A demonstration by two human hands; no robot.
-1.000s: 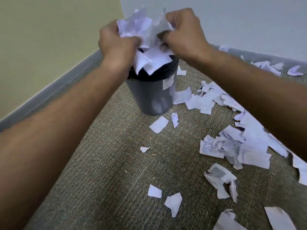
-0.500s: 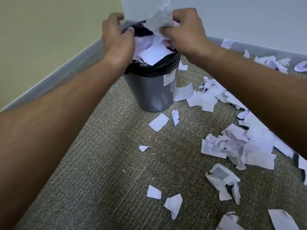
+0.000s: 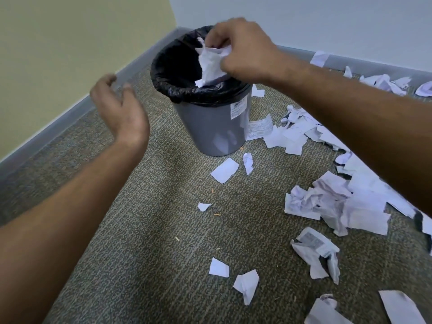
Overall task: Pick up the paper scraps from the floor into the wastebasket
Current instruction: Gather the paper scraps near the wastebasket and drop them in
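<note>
The right hand (image 3: 240, 47) is held over the open mouth of the wastebasket (image 3: 215, 127), and a crumpled white paper scrap (image 3: 210, 61) is pinched between its curled fingers and thumb; the scrap hangs down into the opening. The left hand (image 3: 121, 111) is seen beside the wastebasket, apart from it, with relaxed, loosely bent fingers, and nothing is held in it. The wastebasket is grey, is lined with a black bag (image 3: 173, 66), and stands upright on the carpet floor (image 3: 152, 230) near the corner of the walls. Many more paper scraps (image 3: 336, 204) are spread on the floor, mostly to the right of the wastebasket, and a few small pieces (image 3: 224, 170) lie just in front of it.
</note>
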